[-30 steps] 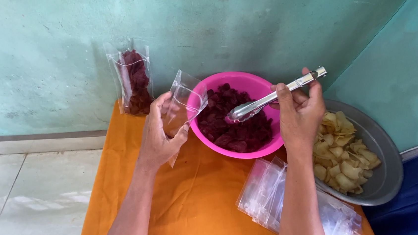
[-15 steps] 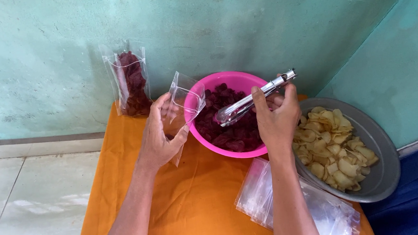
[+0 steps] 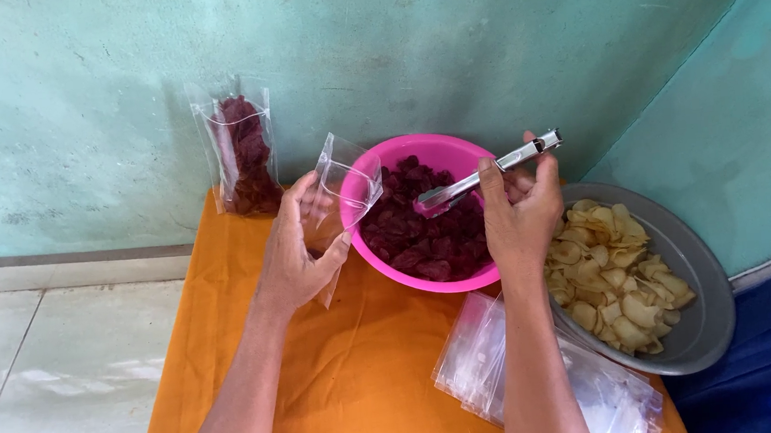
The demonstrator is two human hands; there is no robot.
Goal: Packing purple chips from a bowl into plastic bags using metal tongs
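My left hand (image 3: pixel 297 251) holds a clear plastic bag (image 3: pixel 345 192) with its mouth open, tilted toward a pink bowl (image 3: pixel 449 155). The bowl is full of dark red chips (image 3: pixel 419 237). My right hand (image 3: pixel 521 210) grips metal tongs (image 3: pixel 483 177) whose tips reach over the chips in the bowl, close to the bag's mouth. Whether the tongs hold a chip I cannot tell.
A filled clear bag of dark red chips (image 3: pixel 241 154) stands against the teal wall. A grey metal dish (image 3: pixel 700 311) of pale yellow chips (image 3: pixel 615 276) sits right of the bowl. A stack of empty clear bags (image 3: pixel 479 356) lies on the orange cloth (image 3: pixel 352 375). Tiled floor (image 3: pixel 58 361) left.
My right hand has moved left with the tongs, bringing their tips lower over the dark red chips. My left hand keeps the open bag beside the bowl.
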